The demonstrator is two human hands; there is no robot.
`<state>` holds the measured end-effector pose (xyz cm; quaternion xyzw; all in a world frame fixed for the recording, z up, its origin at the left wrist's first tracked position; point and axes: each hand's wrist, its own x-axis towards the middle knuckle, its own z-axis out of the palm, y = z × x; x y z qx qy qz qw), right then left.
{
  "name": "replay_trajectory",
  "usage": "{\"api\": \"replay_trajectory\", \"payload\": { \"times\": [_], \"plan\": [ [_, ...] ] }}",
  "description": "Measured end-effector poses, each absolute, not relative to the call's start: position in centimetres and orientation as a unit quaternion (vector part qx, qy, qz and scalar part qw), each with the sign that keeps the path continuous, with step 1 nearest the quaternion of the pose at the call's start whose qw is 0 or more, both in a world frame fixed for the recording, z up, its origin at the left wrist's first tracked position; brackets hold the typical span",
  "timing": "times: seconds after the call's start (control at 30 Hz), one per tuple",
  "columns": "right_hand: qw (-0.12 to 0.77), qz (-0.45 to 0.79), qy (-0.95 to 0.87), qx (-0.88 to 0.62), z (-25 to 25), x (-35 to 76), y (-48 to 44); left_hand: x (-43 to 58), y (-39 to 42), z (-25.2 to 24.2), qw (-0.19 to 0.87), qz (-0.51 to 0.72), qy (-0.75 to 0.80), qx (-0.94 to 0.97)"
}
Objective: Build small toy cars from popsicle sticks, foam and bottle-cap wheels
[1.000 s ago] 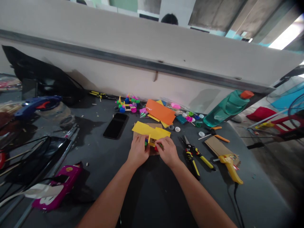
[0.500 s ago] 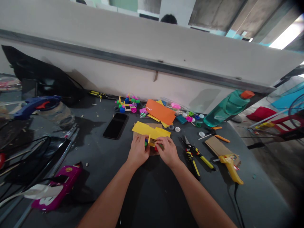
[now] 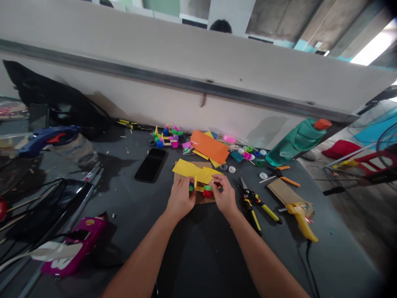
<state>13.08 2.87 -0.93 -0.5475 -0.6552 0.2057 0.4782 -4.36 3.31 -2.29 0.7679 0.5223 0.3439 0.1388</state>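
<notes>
My left hand (image 3: 180, 196) is closed around the left side of a small toy car (image 3: 200, 188) with a yellow frame and a red and green wheel (image 3: 208, 191) on its right. The fingers cover part of it. Just right of the wheel, my right hand (image 3: 223, 194) has thumb and fingertips drawn together in a pinch; a tiny pale bit shows there, too small to name. Under both hands lies a piece of brown cardboard (image 3: 204, 200), and a folded yellow sheet (image 3: 194, 169) rests across its far part.
A phone (image 3: 151, 165) lies to the left, cutting pliers (image 3: 249, 203) and a yellow glue gun (image 3: 300, 219) to the right. Behind are a similar colourful toy (image 3: 167, 138), an orange sheet (image 3: 209, 147), loose caps and a green bottle (image 3: 297, 140). A purple power strip (image 3: 79, 244) sits front left.
My right hand has moved a little to the right, off the yellow frame, so the red and green wheel shows more. My left hand keeps its place on the toy car.
</notes>
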Motion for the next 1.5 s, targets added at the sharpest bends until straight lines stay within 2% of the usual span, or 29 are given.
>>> {"api": "replay_trajectory", "payload": {
  "times": [0.13, 0.33, 0.47, 0.63, 0.73, 0.87, 1.07, 1.27, 1.43, 1.5],
  "plan": [
    [0.456, 0.252, -0.633, -0.572, -0.5, 13.7, 3.0, -4.4, 3.3, -2.3, 0.144, 0.338, 0.525, 0.767],
    [0.209, 0.167, -0.763, -0.588, 1.2, 14.2, 2.8, -4.4, 3.4, -2.4, 0.147, 0.348, 0.517, 0.768],
    [0.117, 0.135, -0.799, -0.574, 1.6, 13.9, 2.5, -4.4, 3.2, -2.3, 0.155, 0.364, 0.517, 0.759],
    [0.154, 0.124, -0.772, -0.604, 3.1, 15.2, 4.6, -4.3, 3.1, -2.3, 0.158, 0.405, 0.549, 0.713],
    [0.170, 0.110, -0.762, -0.615, 4.4, 15.0, 7.8, -4.1, 3.1, -2.4, 0.123, 0.368, 0.549, 0.740],
    [0.113, 0.128, -0.787, -0.593, 4.7, 12.5, 12.7, -4.1, 3.1, -2.5, 0.078, 0.319, 0.525, 0.785],
    [0.095, 0.133, -0.795, -0.584, 3.0, 8.1, 16.5, -4.5, 2.9, -2.6, 0.081, 0.320, 0.537, 0.777],
    [0.106, 0.101, -0.785, -0.602, 3.2, 9.3, 14.4, -4.6, 2.8, -2.0, 0.091, 0.314, 0.565, 0.757],
    [0.004, 0.115, -0.758, -0.641, 2.6, 13.8, 10.2, -4.3, 2.7, -2.0, 0.079, 0.311, 0.568, 0.758],
    [-0.001, 0.125, -0.748, -0.652, 2.4, 15.4, 9.2, -4.1, 2.8, -2.1, 0.068, 0.318, 0.573, 0.752]
  ]
}}
